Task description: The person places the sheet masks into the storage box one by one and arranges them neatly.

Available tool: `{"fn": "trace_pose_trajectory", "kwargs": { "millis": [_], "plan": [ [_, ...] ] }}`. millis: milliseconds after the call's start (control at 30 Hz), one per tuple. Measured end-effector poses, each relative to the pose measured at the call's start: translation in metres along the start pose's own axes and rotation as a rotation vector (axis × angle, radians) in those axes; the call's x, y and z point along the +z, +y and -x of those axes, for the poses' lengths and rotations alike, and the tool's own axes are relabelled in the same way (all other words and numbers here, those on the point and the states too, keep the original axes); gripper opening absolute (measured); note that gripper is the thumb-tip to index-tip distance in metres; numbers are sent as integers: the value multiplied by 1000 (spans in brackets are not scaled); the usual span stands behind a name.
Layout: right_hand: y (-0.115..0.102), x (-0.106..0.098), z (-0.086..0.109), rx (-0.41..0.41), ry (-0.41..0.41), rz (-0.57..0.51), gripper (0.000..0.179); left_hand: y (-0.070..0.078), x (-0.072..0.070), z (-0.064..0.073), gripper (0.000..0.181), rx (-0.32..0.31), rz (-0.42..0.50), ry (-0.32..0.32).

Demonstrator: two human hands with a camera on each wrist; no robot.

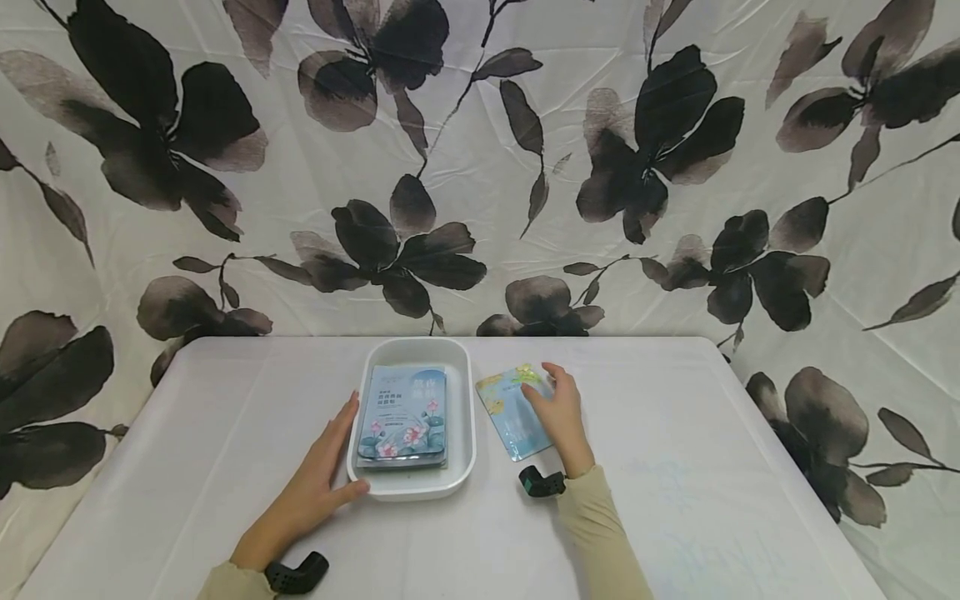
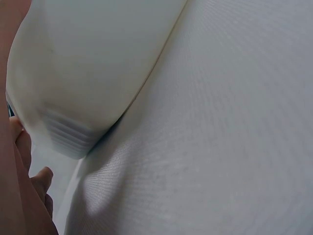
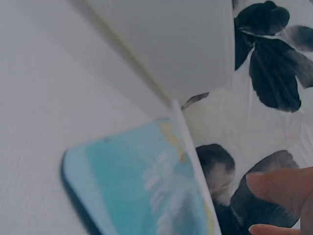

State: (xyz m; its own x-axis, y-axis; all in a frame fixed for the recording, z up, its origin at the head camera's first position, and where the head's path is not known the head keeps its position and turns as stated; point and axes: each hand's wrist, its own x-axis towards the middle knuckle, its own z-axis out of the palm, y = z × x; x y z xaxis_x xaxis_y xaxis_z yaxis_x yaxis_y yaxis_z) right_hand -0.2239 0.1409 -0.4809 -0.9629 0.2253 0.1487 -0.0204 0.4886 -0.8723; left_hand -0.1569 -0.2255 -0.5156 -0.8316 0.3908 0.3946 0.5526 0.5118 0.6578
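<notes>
A white tray (image 1: pixel 412 486) stands near the middle of the table, with a stack of blue sachets (image 1: pixel 401 408) printed with pink flowers inside. My left hand (image 1: pixel 307 487) lies along its left side, fingers stretched out and thumb at the near left corner. The left wrist view shows the tray's outer wall (image 2: pixel 98 63) close up. To the right of the tray lies another blue sachet (image 1: pixel 510 421) with yellow flowers. Over its right edge is my right hand (image 1: pixel 564 417), thumb and fingers spread apart; in the right wrist view the fingertips are beside the sachet (image 3: pixel 132 181), nothing between them.
A white cloth covers the table (image 1: pixel 697 433). Behind its far edge hangs a white curtain (image 1: pixel 525 167) with dark flowers. Each wrist carries a small black camera, the right one (image 1: pixel 540 482) low over the table.
</notes>
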Motion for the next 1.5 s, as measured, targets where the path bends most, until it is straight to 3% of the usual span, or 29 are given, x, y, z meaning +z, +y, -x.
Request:
{"fn": "trace_pose_trajectory", "kwargs": {
  "millis": [300, 633, 867, 1033, 1267, 1500],
  "plan": [
    [8, 6, 3, 39, -16, 223, 83, 4, -2, -1, 112, -14, -3, -7],
    [3, 8, 5, 74, -6, 411, 87, 3, -1, -1, 112, -6, 8, 0],
    [3, 3, 5, 106, -18, 458, 90, 4, 0, -1, 112, -19, 6, -11],
    [8, -6, -1, 145, -44, 376, 86, 5, 0, -1, 111, -23, 6, -12],
    [21, -21, -7, 165, -38, 144, 64, 5, -2, 0, 112, -17, 6, -4],
    [28, -34, -10, 266, -66, -133, 48, 2, 0, 0, 111, -15, 17, -5]
  ]
}}
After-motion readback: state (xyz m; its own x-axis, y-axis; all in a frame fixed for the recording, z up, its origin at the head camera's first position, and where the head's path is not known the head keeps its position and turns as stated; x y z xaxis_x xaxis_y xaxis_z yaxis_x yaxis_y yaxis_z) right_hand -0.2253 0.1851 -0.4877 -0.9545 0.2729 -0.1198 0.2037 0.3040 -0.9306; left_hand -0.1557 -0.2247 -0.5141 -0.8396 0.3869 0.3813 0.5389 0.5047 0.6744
